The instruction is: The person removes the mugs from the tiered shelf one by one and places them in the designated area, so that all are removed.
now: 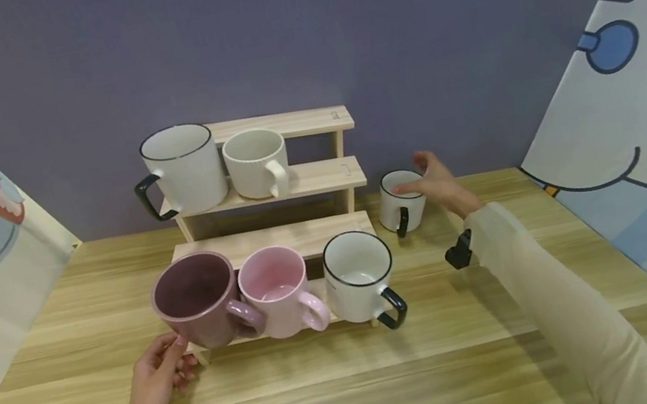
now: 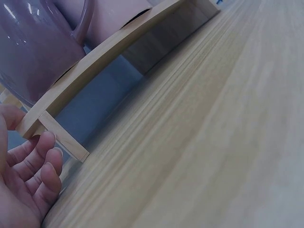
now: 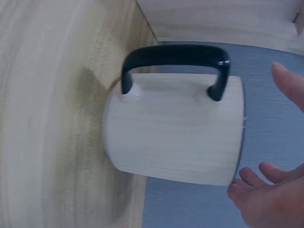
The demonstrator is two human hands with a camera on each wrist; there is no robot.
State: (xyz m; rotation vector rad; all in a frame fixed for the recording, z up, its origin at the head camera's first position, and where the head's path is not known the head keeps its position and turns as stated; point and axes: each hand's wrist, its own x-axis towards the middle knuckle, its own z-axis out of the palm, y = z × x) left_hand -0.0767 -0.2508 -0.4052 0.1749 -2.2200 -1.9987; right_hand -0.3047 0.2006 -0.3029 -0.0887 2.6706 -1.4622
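Note:
My left hand pinches the front left corner of a tiered wooden rack, thumb above the board and fingers curled below in the left wrist view. Directly over it sits a purple mug on the lowest tier. At the rack's right, a white mug with dark rim and black handle stands upright on the table. My right hand hovers at its rim, thumb and fingers spread apart. In the right wrist view that mug's side and handle face the camera, fingertips right at the rim.
The lowest tier also bears a pink mug and another black-rimmed white mug. Higher up are a large white mug and a cream mug. A grey-blue wall rises behind the wooden table, with cartoon panels at both sides.

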